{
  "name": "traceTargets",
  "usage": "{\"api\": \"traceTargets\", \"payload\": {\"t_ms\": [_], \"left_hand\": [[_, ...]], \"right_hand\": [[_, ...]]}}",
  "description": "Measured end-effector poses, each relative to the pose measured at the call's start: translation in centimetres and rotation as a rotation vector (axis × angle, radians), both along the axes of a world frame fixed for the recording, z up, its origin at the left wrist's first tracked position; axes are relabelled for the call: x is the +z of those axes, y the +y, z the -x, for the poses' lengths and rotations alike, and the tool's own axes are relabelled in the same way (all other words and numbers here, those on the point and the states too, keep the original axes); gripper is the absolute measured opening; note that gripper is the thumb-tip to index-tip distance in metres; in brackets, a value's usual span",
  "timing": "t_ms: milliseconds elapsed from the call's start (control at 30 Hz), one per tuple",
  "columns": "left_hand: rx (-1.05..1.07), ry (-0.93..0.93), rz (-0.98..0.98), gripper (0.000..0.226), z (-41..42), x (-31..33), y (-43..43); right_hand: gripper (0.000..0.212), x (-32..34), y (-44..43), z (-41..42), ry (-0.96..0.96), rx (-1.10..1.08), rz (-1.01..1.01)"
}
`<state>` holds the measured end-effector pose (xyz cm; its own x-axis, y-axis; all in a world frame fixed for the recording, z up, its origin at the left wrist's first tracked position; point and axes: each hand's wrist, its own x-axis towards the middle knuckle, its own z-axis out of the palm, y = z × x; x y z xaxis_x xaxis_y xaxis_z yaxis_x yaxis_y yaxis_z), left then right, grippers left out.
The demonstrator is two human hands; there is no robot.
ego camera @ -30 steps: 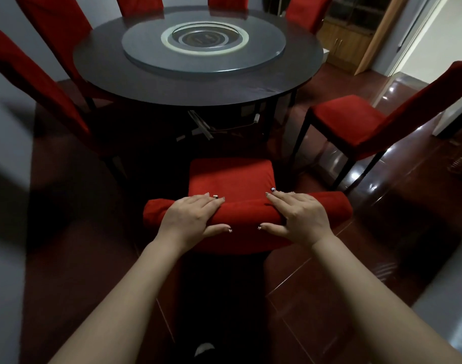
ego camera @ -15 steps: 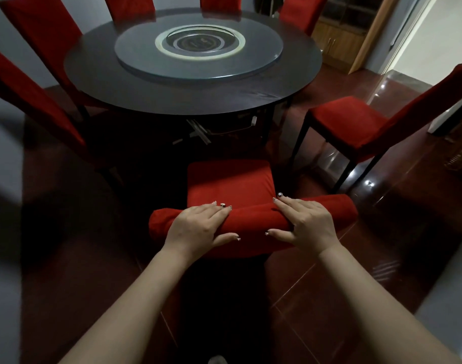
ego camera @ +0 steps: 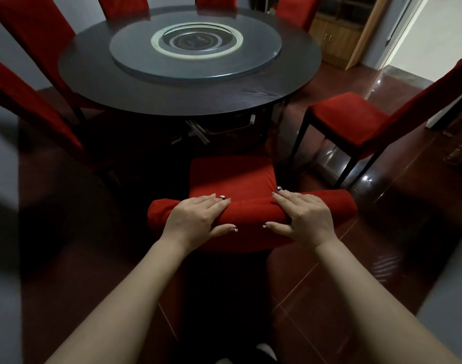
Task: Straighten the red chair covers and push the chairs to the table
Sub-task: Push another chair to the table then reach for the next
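While both forearms reach forward and down, the left hand (ego camera: 195, 222) and the right hand (ego camera: 306, 219) sit side by side on the backrest (ego camera: 250, 214) of the nearest chair (ego camera: 232, 179). The left grip is wrapped over the padded top edge, with the fingers laid across the top towards the seat and the thumb (ego camera: 224, 228) pressed along the near face. The right grip mirrors it, fingers draped over the top and thumb (ego camera: 275, 226) pointing inward below. Both hands grasp the red cover (ego camera: 337, 206), and a bare stretch of fabric shows between them. The cover bulges out past each hand, rounded at the left end (ego camera: 156, 214) and longer on the right.

Beyond the knuckles lies the red seat, flat and square, pointing straight at the table. Its front edge stops short of the dark round tabletop (ego camera: 98, 74), with shadowy floor and the table's base showing between them.

Off to the right, a second red chair (ego camera: 348, 114) stands angled on the glossy red-brown floor (ego camera: 382, 245), well apart from the tabletop. On the left, two more red backrests (ego camera: 27, 101) lean into view close to the rim. A large grey turntable (ego camera: 135, 56) fills the tabletop's middle. More red backrests (ego camera: 122, 6) peek up behind the far rim, and a wooden cabinet (ego camera: 332, 40) stands at the back right.
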<state>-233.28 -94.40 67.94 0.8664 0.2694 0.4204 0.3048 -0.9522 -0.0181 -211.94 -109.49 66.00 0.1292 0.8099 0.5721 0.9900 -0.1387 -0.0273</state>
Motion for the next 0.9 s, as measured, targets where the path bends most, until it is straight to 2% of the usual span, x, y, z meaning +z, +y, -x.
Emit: {"api": "traceTargets", "payload": {"t_ms": [467, 900], "left_hand": [[0.011, 0.031, 0.018, 0.062, -1.4, -0.2, 3.8], [0.073, 0.053, 0.038, 0.064, -7.5, -0.3, 6.7]], "right_hand": [[0.069, -0.5, 3.4, -1.5, -0.004, 0.014, -0.059], [0.069, -1.2, 7.6, -8.8, -0.029, 0.068, -0.06]]}}
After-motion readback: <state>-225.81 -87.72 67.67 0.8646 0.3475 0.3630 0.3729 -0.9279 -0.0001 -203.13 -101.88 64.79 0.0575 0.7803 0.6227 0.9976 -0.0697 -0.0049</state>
